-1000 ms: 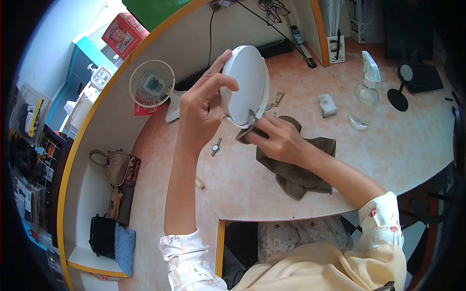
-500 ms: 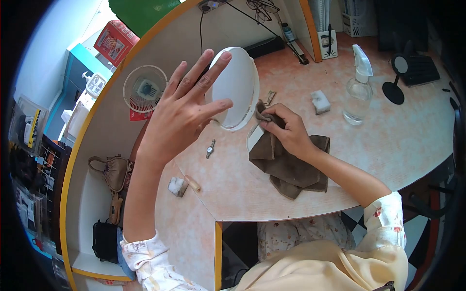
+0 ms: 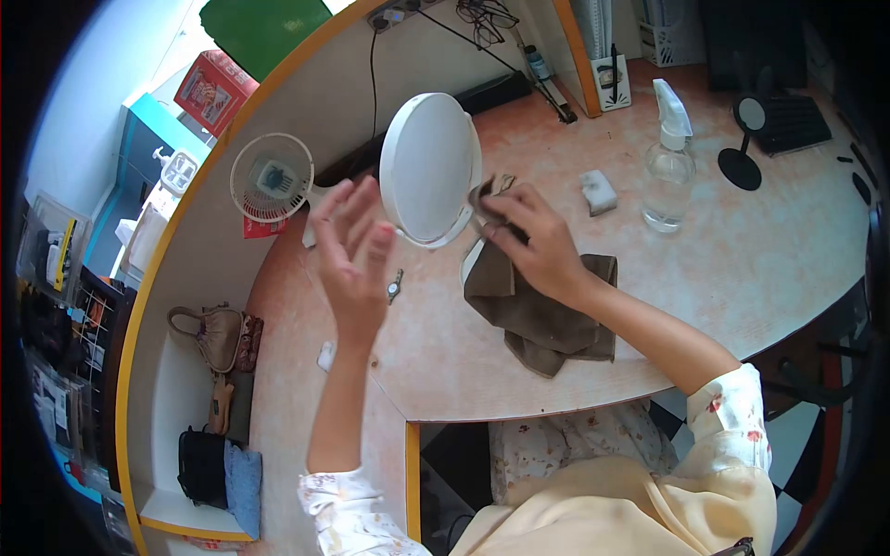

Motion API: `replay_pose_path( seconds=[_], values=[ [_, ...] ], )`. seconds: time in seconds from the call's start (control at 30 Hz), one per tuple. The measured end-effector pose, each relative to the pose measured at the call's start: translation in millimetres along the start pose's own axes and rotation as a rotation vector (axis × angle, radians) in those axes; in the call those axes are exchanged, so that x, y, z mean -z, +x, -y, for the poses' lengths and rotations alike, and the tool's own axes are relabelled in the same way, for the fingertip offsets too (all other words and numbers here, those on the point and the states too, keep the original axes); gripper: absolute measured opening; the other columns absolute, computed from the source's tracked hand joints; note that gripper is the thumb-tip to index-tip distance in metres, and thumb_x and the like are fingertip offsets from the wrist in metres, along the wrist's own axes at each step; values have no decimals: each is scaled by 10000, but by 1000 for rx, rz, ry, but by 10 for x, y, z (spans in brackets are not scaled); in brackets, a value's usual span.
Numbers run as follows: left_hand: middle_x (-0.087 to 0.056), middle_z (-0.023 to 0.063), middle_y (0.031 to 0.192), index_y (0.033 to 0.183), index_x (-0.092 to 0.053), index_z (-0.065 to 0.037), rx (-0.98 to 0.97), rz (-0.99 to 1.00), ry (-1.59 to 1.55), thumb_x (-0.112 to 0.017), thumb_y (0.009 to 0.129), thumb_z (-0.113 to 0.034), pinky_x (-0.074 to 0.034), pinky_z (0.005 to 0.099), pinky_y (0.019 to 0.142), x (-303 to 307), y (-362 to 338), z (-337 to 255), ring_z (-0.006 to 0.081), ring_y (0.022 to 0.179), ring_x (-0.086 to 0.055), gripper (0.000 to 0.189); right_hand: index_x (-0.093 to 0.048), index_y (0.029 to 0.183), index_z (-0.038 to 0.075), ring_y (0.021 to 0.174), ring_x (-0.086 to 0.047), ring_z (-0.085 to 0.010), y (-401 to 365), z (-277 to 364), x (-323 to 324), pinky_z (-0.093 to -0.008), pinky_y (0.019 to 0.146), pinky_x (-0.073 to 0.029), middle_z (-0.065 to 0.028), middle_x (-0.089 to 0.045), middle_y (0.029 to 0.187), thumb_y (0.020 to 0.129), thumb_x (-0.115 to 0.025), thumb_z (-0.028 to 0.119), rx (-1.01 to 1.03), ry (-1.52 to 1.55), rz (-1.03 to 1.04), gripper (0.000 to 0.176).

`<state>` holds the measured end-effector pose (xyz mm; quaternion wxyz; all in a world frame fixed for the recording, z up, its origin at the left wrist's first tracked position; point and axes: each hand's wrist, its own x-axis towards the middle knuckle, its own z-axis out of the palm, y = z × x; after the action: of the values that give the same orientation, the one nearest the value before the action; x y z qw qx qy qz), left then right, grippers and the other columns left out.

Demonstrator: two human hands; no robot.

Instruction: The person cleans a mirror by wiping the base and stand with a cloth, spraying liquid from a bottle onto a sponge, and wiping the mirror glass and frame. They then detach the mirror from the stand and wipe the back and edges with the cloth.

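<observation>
A white-framed oval mirror [image 3: 432,171] stands tilted on the desk, the left side of its rim showing. My left hand [image 3: 352,255] is raised to the left of the mirror, apart from it, with fingers spread and slightly blurred; it holds nothing. My right hand [image 3: 542,239] pinches a gathered corner of a brown cloth [image 3: 556,310] beside the mirror's lower right edge. The rest of the cloth drapes onto the desk, partly covering the mirror's white base. A wristwatch [image 3: 395,285] lies just right of my left hand. My left forearm partly hides a whitish block [image 3: 326,356].
A clear spray bottle [image 3: 669,181] stands on the right, with a white block [image 3: 599,193] left of it and a small black stand mirror [image 3: 742,153] beyond. A round white basket [image 3: 272,178] sits at the left partition. Bags [image 3: 218,338] rest on the lower left shelf.
My left hand has moved down from the mirror's left edge and turned. The mirror is angled differently, showing more of its left rim. My right hand still pinches the cloth. The view has shifted slightly.
</observation>
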<state>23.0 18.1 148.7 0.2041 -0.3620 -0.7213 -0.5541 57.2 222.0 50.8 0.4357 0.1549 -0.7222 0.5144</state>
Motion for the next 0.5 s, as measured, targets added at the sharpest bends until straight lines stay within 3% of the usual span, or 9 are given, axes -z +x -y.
replay_pose_path(
  seconds=[0.1, 0.17, 0.2, 0.3, 0.4, 0.5],
  values=[
    [-597, 161, 1241, 1284, -489, -2, 18, 0, 138, -734, 877, -163, -499, 388, 981, -234, -157, 52, 223, 1109, -617, 502, -653, 1129, 58, 914, -622, -316, 32, -61, -16, -386, 762, -524, -125, -589, 994, 856, -655, 68, 138, -169, 132, 273],
    [-635, 144, 1146, 1252, -507, 0, 34, -9, 189, -743, 865, -152, -558, 341, 876, -360, -191, 25, 211, 1010, -654, 478, -663, 1118, 75, 906, -625, -311, 104, -207, 12, -408, 753, -525, -118, -587, 989, 859, -643, 72, 63, -257, 110, 259],
    [-663, 130, 1059, 1202, -532, 12, 17, -25, 244, -727, 865, -102, -586, 299, 757, -367, -171, 113, 192, 937, -674, 406, -667, 1112, 84, 902, -626, -308, 140, -262, 56, -418, 748, -525, -114, -586, 986, 861, -637, 73, 24, -302, 101, 253],
    [-675, 121, 986, 1201, -547, 20, 58, -53, 281, -704, 866, -52, -590, 310, 772, -288, -134, 163, 180, 934, -670, 376, -674, 1088, 84, 909, -631, -298, 113, -341, 196, -441, 737, -520, -110, -596, 996, 862, -614, 74, -44, -384, 185, 234],
    [-667, 111, 1037, 1233, -541, 30, 94, -40, 294, -678, 879, -13, -584, 307, 790, -138, -76, 235, 176, 949, -663, 382, -677, 1063, 79, 936, -628, -304, 39, -357, 516, -446, 752, -527, -123, -604, 995, 852, -616, 93, -106, -488, 225, 220],
    [-658, 99, 1087, 1264, -534, 31, 83, -68, 174, -666, 888, 3, -575, 301, 812, 22, -47, 440, 171, 982, -648, 399, -692, 1009, 59, 945, -624, -306, 54, -154, 822, -438, 774, -537, -134, -619, 964, 839, -636, 117, -173, -825, 346, 188]
  ],
)
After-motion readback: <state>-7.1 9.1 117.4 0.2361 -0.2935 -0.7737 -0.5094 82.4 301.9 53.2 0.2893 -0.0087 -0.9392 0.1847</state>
